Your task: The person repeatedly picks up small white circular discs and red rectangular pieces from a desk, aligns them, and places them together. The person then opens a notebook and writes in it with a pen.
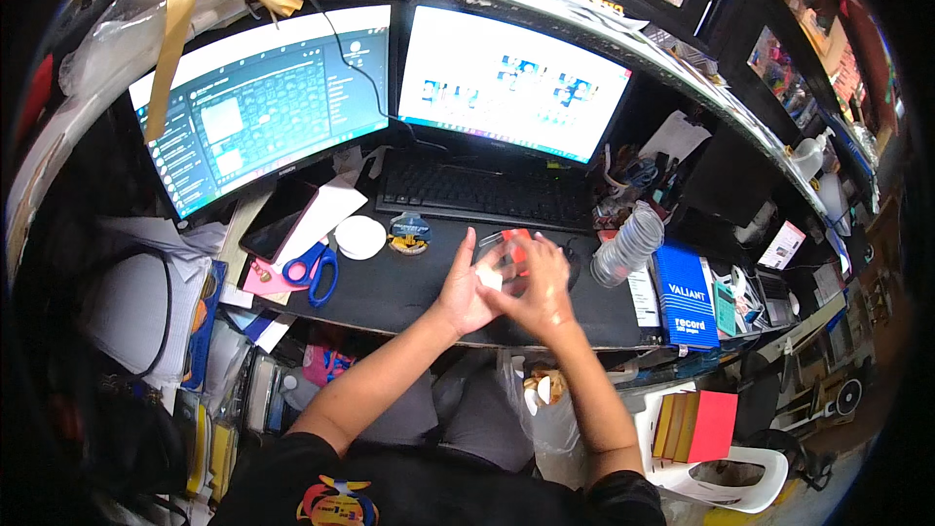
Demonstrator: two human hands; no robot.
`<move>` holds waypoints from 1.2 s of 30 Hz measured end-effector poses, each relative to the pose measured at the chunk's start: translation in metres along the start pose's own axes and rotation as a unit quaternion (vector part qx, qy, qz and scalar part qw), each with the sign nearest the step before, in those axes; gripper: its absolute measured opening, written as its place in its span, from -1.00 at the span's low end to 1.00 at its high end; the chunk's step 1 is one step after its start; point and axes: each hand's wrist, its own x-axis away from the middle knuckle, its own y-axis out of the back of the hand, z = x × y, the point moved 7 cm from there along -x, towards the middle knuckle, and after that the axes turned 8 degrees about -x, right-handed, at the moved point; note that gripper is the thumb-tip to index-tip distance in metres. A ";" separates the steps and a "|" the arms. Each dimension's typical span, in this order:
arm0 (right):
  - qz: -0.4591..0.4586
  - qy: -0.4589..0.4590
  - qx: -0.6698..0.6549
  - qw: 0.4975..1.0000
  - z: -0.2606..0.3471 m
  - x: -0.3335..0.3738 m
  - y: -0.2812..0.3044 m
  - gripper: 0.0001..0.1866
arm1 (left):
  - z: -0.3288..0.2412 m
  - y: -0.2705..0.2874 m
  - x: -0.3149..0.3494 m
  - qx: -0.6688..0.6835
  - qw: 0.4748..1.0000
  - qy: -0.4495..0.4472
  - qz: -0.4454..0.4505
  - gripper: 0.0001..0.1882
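The work sits over the front of the bench [390,294], near the center of the frame, where a small white piece [490,278] lies against the palm of the left hand [466,294]. That palm is turned up, the thumb spread upright and well away from the other fingers, which are partly hidden. The right hand [541,290] arches over from the right side, thumb reaching toward the white piece and fingers curled; blur and overlap mean I cannot tell whether they pinch it or only hover. Something clear shows between the hands, too smeared to name.

To handle this well, I would let the left palm act as a cradle, level and quiet, and leave the fine adjusting to the right thumb and fingertips. Light pressure at the edges looks wiser than a squeeze across the middle, since a clear part could smudge or flex. An orange-red item [516,251] shows just beyond the fingers, so small movements suit best. Working low over the bench would soften a drop. The blue-handled scissors [326,282], left of center, and the stack of clear round pieces [631,245], right of center, are apart from the hands, leaving the elbows reasonable room.
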 end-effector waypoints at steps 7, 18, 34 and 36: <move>-0.125 0.111 -0.614 0.772 0.037 0.005 -0.001 -0.06 | 0.022 -0.006 0.015 0.022 0.999 0.010 -0.034 -0.30; -0.030 0.237 -0.358 0.903 0.086 0.001 -0.069 -0.41 | 0.032 0.028 0.049 -0.001 0.999 -0.019 -0.047 -0.35; 0.056 0.101 -0.042 0.992 0.043 -0.126 -0.178 -0.51 | -0.034 0.057 0.141 -0.079 0.959 -0.119 -0.245 -0.39; 0.124 0.071 -0.002 0.990 0.060 -0.135 -0.195 -0.39 | -0.033 0.061 0.142 -0.079 0.957 -0.143 -0.241 -0.38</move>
